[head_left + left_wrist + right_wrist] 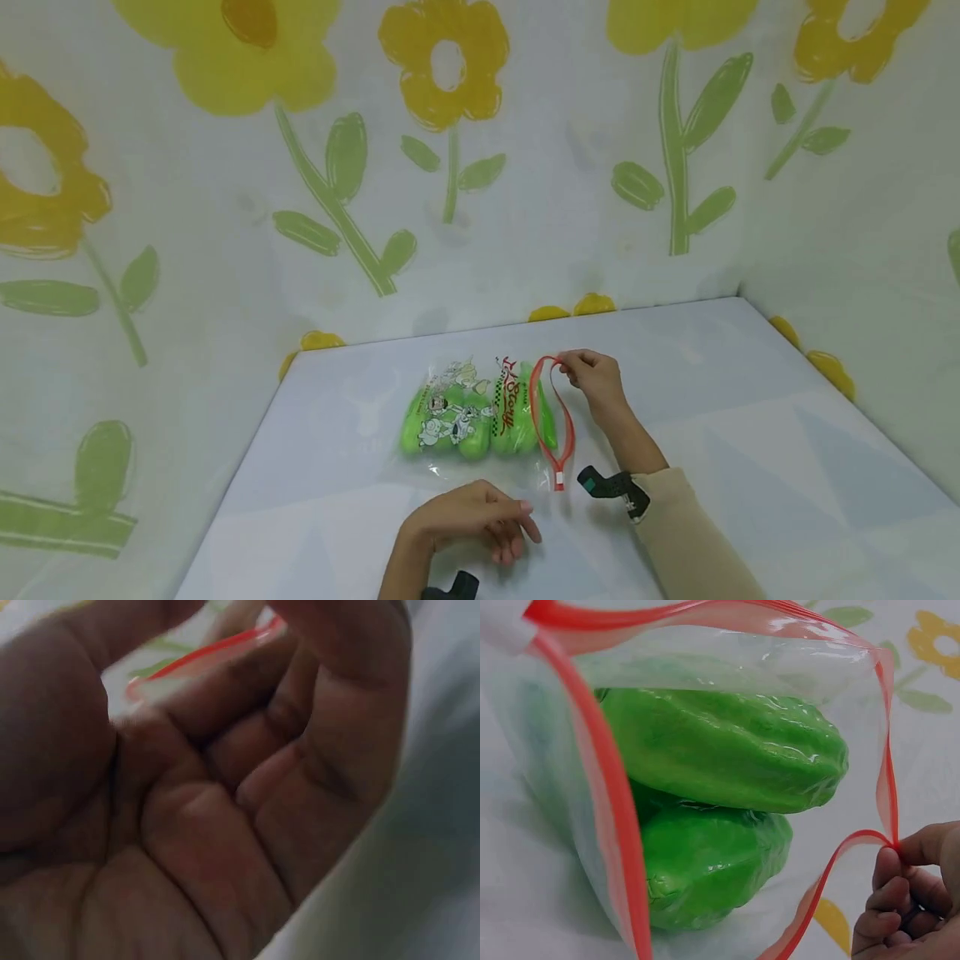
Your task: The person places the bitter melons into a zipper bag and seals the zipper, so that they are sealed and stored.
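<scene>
Red-edged clear plastic bag [461,417]: mouth's far corner in the right hand [597,383], near corner by the left hand [472,521]

Position: bag lies flat-side down on the pale, smooth tabletop [315,467], directly to the left of the right hand and just beyond the left hand. Its long axis runs across the person's front; the mouth faces right.

Key relation (judged): the long axis of the mouth. Head view shows the red plastic closure strip [534,408] as a narrow loop running from the right hand back toward the person, ending at a small white-and-red tab [558,480]. Right hand is at the far end; left hand is clearly nearer the tab end, fingertips just beside it. Contact between left hand and bag: cannot confirm; the left wrist view shows red strip only behind the fingers.

Hand states: right pinches the strip between thumb and index finger, remaining fingers curled in. Left is relaxed, fingers loosely bent, grasping nothing.

Contents: right wrist view looks into the gaping mouth. Two glossy, ribbed, green oblong pieces visible, an upper one [727,754] and a lower one [712,866], both tilted only slightly from level in that view. Further pieces deeper inside: cannot count through the printed film.
</scene>
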`<control>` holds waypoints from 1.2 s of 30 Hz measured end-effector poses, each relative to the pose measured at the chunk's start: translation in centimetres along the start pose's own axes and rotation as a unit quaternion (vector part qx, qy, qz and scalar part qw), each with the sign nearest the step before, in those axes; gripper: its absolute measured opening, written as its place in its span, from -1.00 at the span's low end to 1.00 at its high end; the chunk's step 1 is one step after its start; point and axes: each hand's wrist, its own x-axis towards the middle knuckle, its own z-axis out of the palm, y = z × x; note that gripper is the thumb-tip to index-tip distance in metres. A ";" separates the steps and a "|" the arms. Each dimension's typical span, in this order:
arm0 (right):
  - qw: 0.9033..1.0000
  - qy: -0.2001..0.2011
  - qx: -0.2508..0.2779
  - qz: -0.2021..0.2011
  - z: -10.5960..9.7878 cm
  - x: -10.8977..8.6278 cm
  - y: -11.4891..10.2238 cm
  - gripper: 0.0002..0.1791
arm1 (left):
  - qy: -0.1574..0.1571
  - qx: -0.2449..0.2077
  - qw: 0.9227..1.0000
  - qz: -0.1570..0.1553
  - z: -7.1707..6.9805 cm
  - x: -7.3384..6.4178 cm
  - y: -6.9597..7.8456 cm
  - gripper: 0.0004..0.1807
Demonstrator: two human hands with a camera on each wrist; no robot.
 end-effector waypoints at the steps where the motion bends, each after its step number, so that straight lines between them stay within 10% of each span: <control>1: 1.000 0.003 -0.001 -0.001 0.1 0.0 0.0 -0.75 | -0.006 -0.009 1.000 -0.013 0.3 0.3 -0.2 -0.45; 6: 1.000 0.013 -0.016 -0.006 -0.1 0.2 -0.1 -0.74 | 0.112 -0.090 0.990 -0.006 0.8 1.8 -0.7 -0.40; 15: 0.999 0.034 -0.001 0.020 -1.3 0.4 -0.2 -0.72 | 0.326 -0.127 0.934 0.070 -1.2 2.1 -0.8 -0.62; 26: 0.999 -0.002 -0.030 0.036 -4.9 -2.1 1.3 -0.68 | 0.417 -0.152 0.891 0.091 -3.1 1.4 -1.1 -0.67; 36: 0.998 -0.030 -0.051 0.034 -7.3 -5.4 2.1 -0.63 | 0.428 -0.201 0.874 0.107 -3.9 1.1 -1.4 -0.66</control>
